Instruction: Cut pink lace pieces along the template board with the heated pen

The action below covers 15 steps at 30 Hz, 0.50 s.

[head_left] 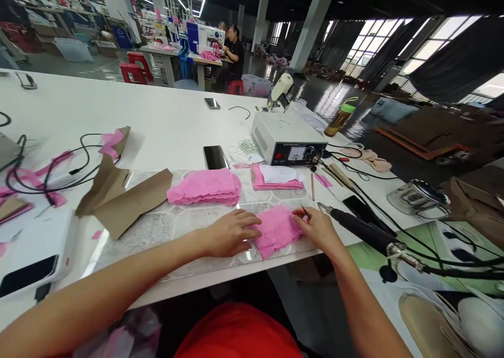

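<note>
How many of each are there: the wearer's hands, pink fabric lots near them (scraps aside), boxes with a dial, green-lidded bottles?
Hands: 2 (left hand, right hand)
Pink lots: 3 (piece between hands, scalloped stack, pile under white paper)
Dial box: 1
Bottle: 1
Total: 7

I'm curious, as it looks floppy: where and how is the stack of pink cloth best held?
Probably by the near edge of the stack of pink cloth, gripped above and below, coming from the near side: the pile lies flat and its layered edges face that way. The left hand is closer.
</note>
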### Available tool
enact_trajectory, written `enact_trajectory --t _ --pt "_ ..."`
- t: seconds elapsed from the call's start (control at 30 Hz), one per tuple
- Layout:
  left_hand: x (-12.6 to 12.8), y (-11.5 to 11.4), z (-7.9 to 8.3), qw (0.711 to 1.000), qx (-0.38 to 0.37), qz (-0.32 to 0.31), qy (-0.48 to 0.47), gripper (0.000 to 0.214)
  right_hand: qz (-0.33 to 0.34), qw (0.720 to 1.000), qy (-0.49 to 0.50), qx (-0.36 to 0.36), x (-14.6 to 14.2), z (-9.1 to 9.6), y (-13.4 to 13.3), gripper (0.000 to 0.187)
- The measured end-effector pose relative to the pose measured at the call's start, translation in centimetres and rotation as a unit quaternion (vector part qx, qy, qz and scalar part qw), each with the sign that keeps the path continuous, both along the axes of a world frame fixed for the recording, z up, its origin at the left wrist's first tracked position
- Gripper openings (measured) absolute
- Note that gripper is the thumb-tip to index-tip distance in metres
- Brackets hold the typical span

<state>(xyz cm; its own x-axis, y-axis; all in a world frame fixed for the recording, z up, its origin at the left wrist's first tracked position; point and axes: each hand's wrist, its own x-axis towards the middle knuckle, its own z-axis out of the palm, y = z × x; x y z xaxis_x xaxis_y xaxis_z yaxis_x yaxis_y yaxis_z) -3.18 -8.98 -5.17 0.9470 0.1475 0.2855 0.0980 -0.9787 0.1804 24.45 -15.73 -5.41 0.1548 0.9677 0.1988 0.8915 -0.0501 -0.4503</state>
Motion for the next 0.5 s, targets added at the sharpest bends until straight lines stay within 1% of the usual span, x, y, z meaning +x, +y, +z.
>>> enact_trajectory --t 0.1,0.17,0.27,0.37,0.43,0.5 --pt "2.2 0.5 -1.1 1.000 -0.002 -0.027 0.010 0.019 -0.072 0.997 -0.018 -0.029 1.3 -1.1 -1.8 0.022" --pt "2.7 1.1 -1.5 1.000 -0.003 -0.027 0.013 0.019 -0.088 0.995 -0.016 -0.037 1.6 -1.7 -2.1 0.021" --pt "2.1 1.5 -1.1 0.999 -0.005 -0.027 0.020 0.023 -0.054 0.998 0.008 -0.036 1.2 -2.2 -1.6 0.016" --pt "0.6 1.2 0.1 0.999 -0.023 -0.016 0.039 0.022 -0.006 0.999 0.032 -0.023 0.1 -2.5 -0.7 0.015" --pt "-0.2 0.7 1.0 0.998 -0.043 0.002 0.049 0.021 0.005 0.999 0.045 -0.010 -0.5 -2.4 -0.4 0.015" --pt "-0.1 0.1 1.6 0.997 -0.062 0.021 0.047 0.021 0.004 0.997 0.080 0.006 -0.7 -2.2 -0.5 0.017"
